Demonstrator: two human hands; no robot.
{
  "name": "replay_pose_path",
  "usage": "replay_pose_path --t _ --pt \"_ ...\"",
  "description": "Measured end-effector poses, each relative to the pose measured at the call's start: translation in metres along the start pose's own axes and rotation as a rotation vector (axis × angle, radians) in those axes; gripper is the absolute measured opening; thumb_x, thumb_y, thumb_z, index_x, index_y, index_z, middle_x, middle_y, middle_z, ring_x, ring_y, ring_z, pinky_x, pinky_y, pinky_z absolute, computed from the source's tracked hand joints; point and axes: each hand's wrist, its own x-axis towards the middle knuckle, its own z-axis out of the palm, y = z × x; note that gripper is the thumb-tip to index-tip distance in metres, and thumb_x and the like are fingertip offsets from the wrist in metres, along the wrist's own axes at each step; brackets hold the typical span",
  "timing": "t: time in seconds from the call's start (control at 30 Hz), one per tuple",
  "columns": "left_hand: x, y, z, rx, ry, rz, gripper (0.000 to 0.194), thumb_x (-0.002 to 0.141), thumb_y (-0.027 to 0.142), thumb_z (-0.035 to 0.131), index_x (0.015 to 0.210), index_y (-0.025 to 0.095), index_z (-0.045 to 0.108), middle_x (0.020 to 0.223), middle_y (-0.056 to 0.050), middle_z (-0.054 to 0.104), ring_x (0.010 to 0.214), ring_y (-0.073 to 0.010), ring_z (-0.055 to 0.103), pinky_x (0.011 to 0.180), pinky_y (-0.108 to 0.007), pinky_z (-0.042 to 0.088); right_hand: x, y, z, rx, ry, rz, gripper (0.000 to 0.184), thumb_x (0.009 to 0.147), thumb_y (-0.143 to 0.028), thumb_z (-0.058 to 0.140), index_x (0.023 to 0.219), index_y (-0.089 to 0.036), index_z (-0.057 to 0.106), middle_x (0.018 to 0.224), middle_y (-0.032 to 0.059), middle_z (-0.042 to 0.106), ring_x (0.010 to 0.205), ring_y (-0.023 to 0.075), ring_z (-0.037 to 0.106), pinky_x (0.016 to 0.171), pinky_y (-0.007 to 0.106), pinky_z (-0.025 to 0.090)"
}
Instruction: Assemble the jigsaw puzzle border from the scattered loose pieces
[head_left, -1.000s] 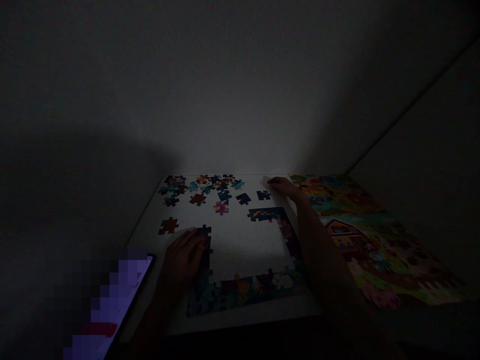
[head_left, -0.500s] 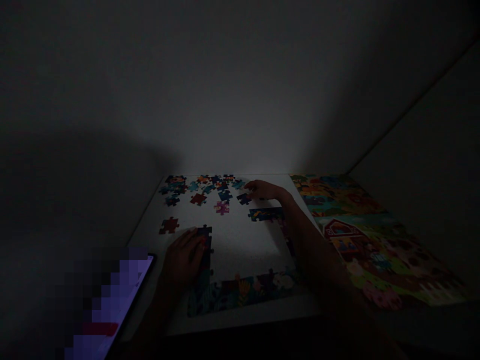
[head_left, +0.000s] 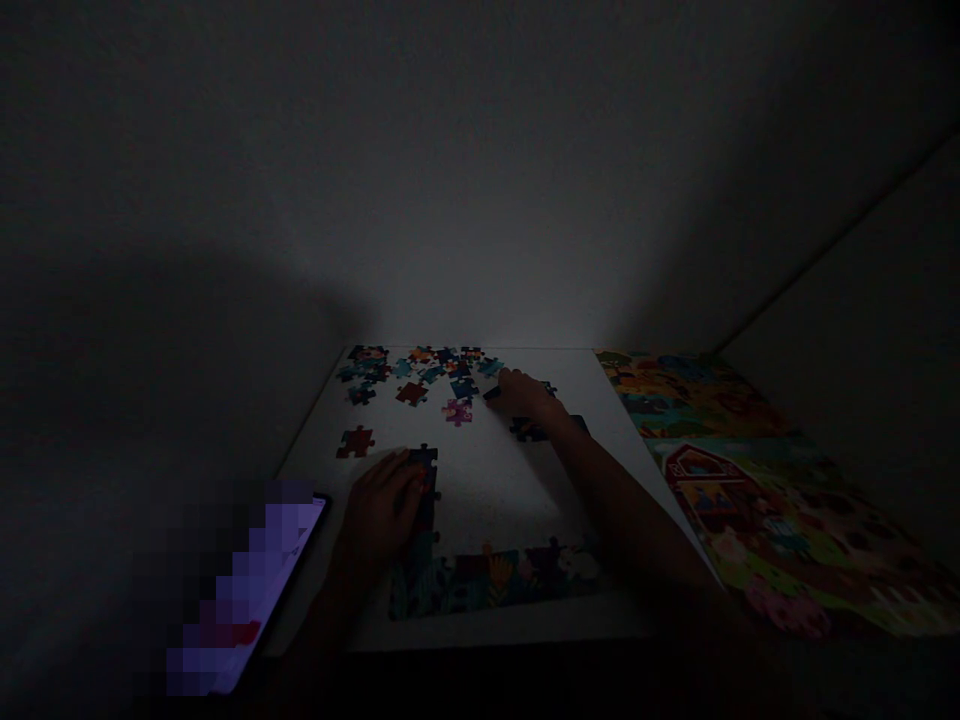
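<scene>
Grip on the right hand [head_left: 525, 395] is narrow, fingertips down at a dark jigsaw piece [head_left: 492, 394] beside the loose pieces [head_left: 420, 372]; whether it holds that piece, I cannot tell. Left hand [head_left: 379, 515] lies open against the assembled puzzle border [head_left: 487, 585] on the white bench [head_left: 480, 500], between a pixelated tablet [head_left: 255, 590] and a printed farm picture [head_left: 750, 500].

The left hand [head_left: 379, 515] and right hand [head_left: 525, 395] are bare, and past each wrist runs a long bare forearm [head_left: 630, 510], too dim for finer marks.
</scene>
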Motion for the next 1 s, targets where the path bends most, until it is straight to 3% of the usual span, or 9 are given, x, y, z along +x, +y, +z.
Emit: replay_pose_path --t 0.33,0.57,0.67,0.83,1.0 --pt "-0.002 -0.002 0.003 0.000 0.004 -0.015 0.036 0.096 0.040 0.042 0.110 0.024 0.072 0.130 -0.008 0.066 0.124 -0.0277 0.058 0.107 -0.052 0.045 0.009 0.010 0.002 0.102 0.014 -0.012 0.059 0.069 -0.036 0.079 0.120 -0.014 0.057 0.119 0.0180 0.064 0.098 0.0266 0.066 0.075 0.030 0.052" --pt "-0.002 -0.003 0.004 0.021 -0.008 -0.013 0.035 0.096 0.039 0.043 0.110 0.024 0.071 0.130 -0.009 0.065 0.124 -0.0283 0.058 0.106 -0.052 0.046 0.009 -0.001 -0.007 0.383 -0.065 -0.126 0.018 0.076 -0.015 0.070 0.093 -0.014 0.067 0.097 0.0113 0.073 0.082 0.0204 0.067 0.069 0.026 0.050" --pt "-0.002 -0.002 0.003 0.020 -0.028 -0.014 0.036 0.096 0.039 0.043 0.110 0.023 0.072 0.131 -0.010 0.065 0.124 -0.0288 0.057 0.106 -0.053 0.046 0.009 -0.010 -0.008 0.468 -0.052 -0.182 0.017 0.078 -0.013 0.068 0.095 -0.015 0.068 0.097 0.0087 0.073 0.082 0.0175 0.066 0.072 0.025 0.050" --pt "-0.002 -0.002 0.004 0.021 -0.011 -0.018 0.035 0.095 0.037 0.043 0.110 0.023 0.071 0.131 -0.010 0.065 0.124 -0.0280 0.057 0.106 -0.053 0.045 0.007 -0.031 0.010 0.813 -0.130 -0.239 0.022 0.079 -0.013 0.065 0.101 -0.015 0.068 0.093 0.0050 0.071 0.073 0.0125 0.063 0.065 0.023 0.050" --pt "-0.001 -0.002 0.003 0.022 -0.005 -0.002 0.036 0.096 0.037 0.042 0.109 0.022 0.072 0.130 -0.010 0.065 0.123 -0.0284 0.058 0.106 -0.052 0.046 0.007 -0.051 0.036 1.098 -0.255 -0.260 0.026 0.072 -0.006 0.063 0.095 -0.015 0.069 0.085 0.0031 0.071 0.068 0.0118 0.063 0.063 0.022 0.050"
